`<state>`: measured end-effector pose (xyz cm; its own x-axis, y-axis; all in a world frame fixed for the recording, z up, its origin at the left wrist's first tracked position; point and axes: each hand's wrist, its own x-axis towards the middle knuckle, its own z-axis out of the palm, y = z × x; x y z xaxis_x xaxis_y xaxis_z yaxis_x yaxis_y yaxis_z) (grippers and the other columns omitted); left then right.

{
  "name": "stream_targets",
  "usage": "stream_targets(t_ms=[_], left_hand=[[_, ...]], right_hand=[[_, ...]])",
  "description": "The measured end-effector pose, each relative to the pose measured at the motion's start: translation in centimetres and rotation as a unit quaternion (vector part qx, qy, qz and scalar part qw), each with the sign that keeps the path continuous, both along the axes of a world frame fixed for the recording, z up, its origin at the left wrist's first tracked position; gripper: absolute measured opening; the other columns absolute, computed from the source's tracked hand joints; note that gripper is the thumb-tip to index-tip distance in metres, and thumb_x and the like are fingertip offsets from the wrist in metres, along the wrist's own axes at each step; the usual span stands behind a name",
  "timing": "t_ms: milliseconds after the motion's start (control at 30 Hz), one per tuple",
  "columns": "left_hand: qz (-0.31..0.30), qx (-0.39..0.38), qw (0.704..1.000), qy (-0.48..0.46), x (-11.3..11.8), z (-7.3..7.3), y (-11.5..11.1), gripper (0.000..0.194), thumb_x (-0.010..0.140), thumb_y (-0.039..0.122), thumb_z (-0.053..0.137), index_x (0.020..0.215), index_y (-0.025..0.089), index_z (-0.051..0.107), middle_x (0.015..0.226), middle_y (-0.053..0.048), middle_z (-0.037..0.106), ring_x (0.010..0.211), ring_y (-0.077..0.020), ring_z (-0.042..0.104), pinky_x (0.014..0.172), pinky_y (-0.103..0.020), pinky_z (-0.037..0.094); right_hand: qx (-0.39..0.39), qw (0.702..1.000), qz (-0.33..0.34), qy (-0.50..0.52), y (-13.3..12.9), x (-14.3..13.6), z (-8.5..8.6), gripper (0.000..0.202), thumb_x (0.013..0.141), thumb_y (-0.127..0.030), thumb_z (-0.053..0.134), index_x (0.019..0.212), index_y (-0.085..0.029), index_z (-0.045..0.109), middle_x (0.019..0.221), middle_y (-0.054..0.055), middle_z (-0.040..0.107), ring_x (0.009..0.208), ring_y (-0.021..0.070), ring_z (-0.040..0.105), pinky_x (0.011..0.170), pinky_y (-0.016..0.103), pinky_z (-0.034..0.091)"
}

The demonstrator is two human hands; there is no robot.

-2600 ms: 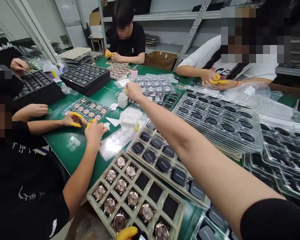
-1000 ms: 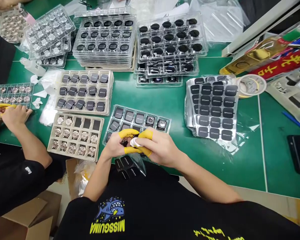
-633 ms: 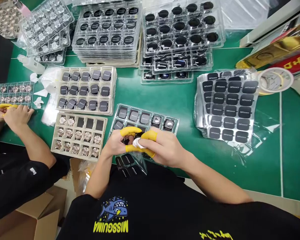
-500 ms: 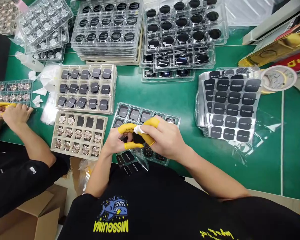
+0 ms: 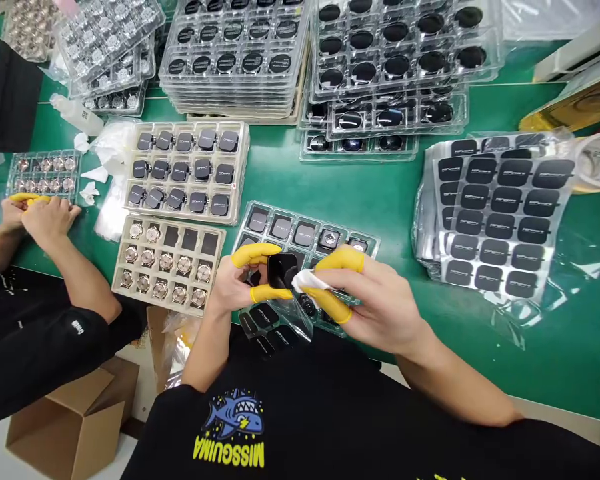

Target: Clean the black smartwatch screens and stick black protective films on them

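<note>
My left hand, with yellow finger cots, pinches a square black watch head by its edges, dark glossy face up. A crumpled white cloth is gripped between the yellow-covered thumb and finger of my right hand, at the right edge of the watch head. Below both hands lies a clear tray with watch parts in its pockets, partly hidden by my hands. A sheet of black square stickers overlaps the tray's near left corner.
To the left stand a beige tray of round watches and a stacked tray of square black pieces. Clear trays of round black discs are piled behind. Sticker sheets lie right. A co-worker's hands work at far left.
My right hand with the white cloth has moved right, from over the watch head to its edge, uncovering the dark face. The whole view has shifted slightly.
</note>
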<state>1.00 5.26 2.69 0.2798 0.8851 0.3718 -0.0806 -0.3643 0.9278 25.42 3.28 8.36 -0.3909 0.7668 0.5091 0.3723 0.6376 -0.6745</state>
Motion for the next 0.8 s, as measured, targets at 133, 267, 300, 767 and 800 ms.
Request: stream_targets(t_ms=[133, 267, 300, 767, 800], left_hand=[[-0.008, 0.024, 0.998, 0.058, -0.4, 0.1, -0.2, 0.062, 0.085, 0.056, 0.1, 0.133, 0.022, 0.082, 0.067, 0.008, 0.064, 0.053, -0.0069, 0.056, 0.053, -0.018, 0.053], [-0.007, 0.027, 0.994, 0.105, -0.5, -0.2, -0.4, 0.062, 0.084, 0.062, 0.099, 0.126, 0.02, 0.084, 0.067, 0.005, 0.069, 0.054, -0.0089, 0.059, 0.054, -0.02, 0.056], [0.001, 0.025, 0.994, 0.109, -0.5, -0.3, -0.4, 0.063, 0.082, 0.063, 0.1, 0.123, 0.019, 0.085, 0.065, 0.005, 0.068, 0.053, -0.0093, 0.058, 0.052, -0.021, 0.055], [0.001, 0.005, 1.0, 0.002, -0.3, -0.5, -0.8, 0.074, 0.074, 0.057, 0.107, 0.136, 0.023, 0.083, 0.072, 0.005, 0.072, 0.056, -0.0105, 0.065, 0.057, -0.023, 0.062], [-0.004, 0.005, 1.0, 0.0, -0.2, -0.5, -0.7, 0.075, 0.074, 0.057, 0.107, 0.137, 0.023, 0.082, 0.072, 0.005, 0.072, 0.055, -0.0106, 0.065, 0.057, -0.023, 0.062]], right_hand=[[0.091, 0.993, 0.02, -0.068, 0.2, -0.7, 0.0, 0.02, 0.11, -0.012, 0.066, 0.123, -0.025, 0.074, 0.089, 0.005, 0.074, 0.076, 0.0202, 0.062, 0.06, 0.034, 0.046], [0.123, 0.987, 0.021, -0.099, 1.2, -1.5, -0.6, 0.019, 0.111, -0.013, 0.064, 0.119, -0.024, 0.076, 0.086, 0.004, 0.07, 0.078, 0.0206, 0.059, 0.059, 0.035, 0.039], [0.125, 0.987, 0.004, -0.105, 1.6, -1.5, -1.0, 0.021, 0.11, -0.012, 0.062, 0.119, -0.025, 0.077, 0.086, 0.004, 0.07, 0.08, 0.0211, 0.061, 0.059, 0.034, 0.039], [-0.045, 0.999, 0.002, 0.011, 1.8, 0.7, 0.1, 0.014, 0.112, -0.023, 0.07, 0.119, -0.03, 0.08, 0.095, 0.005, 0.079, 0.08, 0.0205, 0.072, 0.07, 0.036, 0.06], [-0.027, 1.0, 0.007, -0.003, 1.8, 0.3, 0.1, 0.016, 0.112, -0.022, 0.068, 0.12, -0.03, 0.08, 0.097, 0.005, 0.078, 0.083, 0.0207, 0.073, 0.071, 0.035, 0.059]])
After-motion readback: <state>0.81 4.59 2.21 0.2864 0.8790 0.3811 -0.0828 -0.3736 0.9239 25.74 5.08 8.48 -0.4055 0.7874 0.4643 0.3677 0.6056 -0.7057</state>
